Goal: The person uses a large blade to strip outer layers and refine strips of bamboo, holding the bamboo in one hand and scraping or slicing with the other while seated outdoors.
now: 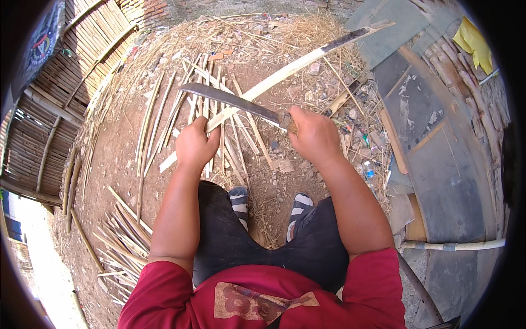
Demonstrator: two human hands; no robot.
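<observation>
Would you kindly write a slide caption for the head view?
Left hand grips a long bamboo strip; right hand holds a machete across it, above scattered bamboo slats.

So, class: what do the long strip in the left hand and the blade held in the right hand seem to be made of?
The long strip in the left hand looks like split bamboo: pale, matte, straight-grained, with a darker far end. The blade held by the right hand looks like dull dark-grey metal, probably steel: thin, flat, faintly shiny along its length. Its handle is hidden in the fist.
</observation>
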